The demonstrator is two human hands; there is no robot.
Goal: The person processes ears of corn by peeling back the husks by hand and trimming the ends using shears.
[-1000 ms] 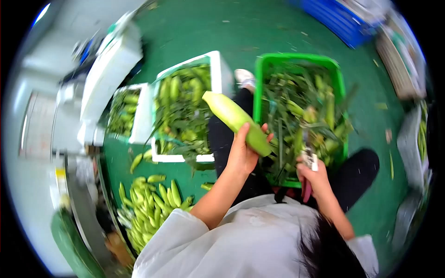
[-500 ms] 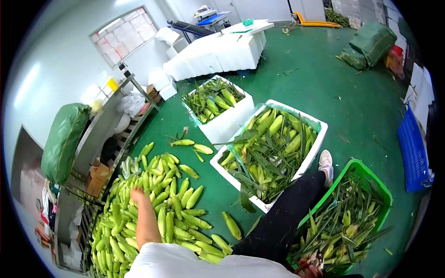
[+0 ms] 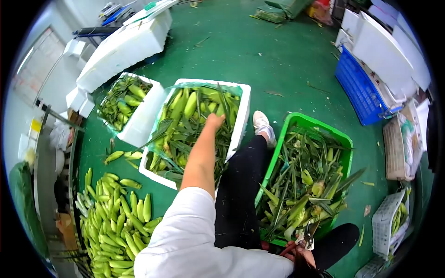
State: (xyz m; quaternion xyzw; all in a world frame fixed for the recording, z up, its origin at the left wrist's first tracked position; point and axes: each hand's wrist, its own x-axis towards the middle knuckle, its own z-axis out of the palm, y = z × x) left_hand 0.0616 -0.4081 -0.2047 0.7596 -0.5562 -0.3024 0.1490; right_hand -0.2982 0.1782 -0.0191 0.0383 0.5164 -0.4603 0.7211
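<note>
One corn ear [image 3: 220, 110] lies beside the left hand [image 3: 215, 121], whose fingers' closure I cannot tell; the right hand [image 3: 300, 255] grips pruners [image 3: 306, 240].

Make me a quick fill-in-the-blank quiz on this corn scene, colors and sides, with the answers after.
The left hand reaches into a ____ foam box.
The right hand holds clippers near the ____ crate of leaves.
The loose corn pile lies on the person's ____ side.

Missing words: white; green; left.
</note>
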